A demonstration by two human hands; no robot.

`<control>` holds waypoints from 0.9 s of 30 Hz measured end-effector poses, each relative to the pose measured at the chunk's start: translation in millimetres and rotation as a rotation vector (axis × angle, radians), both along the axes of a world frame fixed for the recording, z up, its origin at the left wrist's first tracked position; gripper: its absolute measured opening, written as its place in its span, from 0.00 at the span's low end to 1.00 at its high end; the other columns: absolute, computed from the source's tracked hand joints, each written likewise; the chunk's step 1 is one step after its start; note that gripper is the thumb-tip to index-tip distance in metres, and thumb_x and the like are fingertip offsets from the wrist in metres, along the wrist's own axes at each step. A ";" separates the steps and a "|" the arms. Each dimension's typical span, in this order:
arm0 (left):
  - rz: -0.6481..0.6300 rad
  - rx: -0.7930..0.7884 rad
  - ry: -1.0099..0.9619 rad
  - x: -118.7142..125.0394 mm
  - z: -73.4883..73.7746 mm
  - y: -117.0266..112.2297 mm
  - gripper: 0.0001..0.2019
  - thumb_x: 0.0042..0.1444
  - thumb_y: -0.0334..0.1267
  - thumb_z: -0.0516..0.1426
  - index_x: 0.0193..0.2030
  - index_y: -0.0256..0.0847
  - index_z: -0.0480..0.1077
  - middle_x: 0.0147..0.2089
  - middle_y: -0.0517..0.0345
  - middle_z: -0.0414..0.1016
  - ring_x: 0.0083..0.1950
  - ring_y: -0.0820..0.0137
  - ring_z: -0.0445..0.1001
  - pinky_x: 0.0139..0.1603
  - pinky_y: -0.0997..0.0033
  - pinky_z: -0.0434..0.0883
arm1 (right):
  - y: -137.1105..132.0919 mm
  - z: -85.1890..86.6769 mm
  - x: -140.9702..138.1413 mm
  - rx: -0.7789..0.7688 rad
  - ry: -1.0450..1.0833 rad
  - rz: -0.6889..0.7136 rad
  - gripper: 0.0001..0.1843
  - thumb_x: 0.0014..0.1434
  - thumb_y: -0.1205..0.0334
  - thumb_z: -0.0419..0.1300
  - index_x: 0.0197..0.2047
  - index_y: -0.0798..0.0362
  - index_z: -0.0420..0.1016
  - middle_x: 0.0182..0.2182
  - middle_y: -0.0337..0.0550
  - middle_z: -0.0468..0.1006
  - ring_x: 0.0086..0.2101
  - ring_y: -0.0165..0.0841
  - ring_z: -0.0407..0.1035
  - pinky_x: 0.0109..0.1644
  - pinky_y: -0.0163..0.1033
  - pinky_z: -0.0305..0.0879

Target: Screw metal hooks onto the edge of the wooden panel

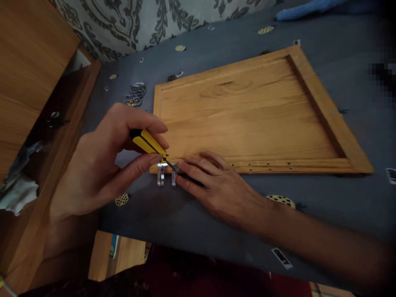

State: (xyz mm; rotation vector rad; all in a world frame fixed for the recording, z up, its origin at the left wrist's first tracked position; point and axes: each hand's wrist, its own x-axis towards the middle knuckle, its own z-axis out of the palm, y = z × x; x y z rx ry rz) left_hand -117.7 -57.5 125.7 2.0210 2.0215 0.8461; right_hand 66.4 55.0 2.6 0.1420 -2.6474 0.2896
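Observation:
My left hand (102,152) is closed around a small yellow and black screwdriver (149,143), tilted with its shaft pointing down to the right. The tip meets a metal hook (173,176) on the near edge of a framed wooden panel (247,119). From the other side, my right hand (213,181) has its thumb and index finger closed at this hook, while its other fingers rest on the panel's edge. Just left of it, another metal hook (160,176) hangs over the same edge. The screw itself is hidden by fingers and tip.
Several loose metal hooks (136,94) lie in a pile beyond the panel's left corner. Small dark holes (269,163) line the panel's near edge. A wooden cabinet (34,74) stands at left, patterned wallpaper (154,20) behind. Blue cloth (306,9) lies at the far right.

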 end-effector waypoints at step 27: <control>-0.040 0.383 -0.094 -4.4 -23.6 11.8 0.14 0.56 0.34 0.63 0.49 0.46 0.76 0.38 0.56 0.77 0.36 0.67 0.77 0.31 0.68 0.74 | -0.8 -2.3 -0.4 0.004 0.024 -0.014 0.16 0.68 0.68 0.50 0.52 0.55 0.76 0.54 0.50 0.75 0.55 0.42 0.64 0.59 0.53 0.61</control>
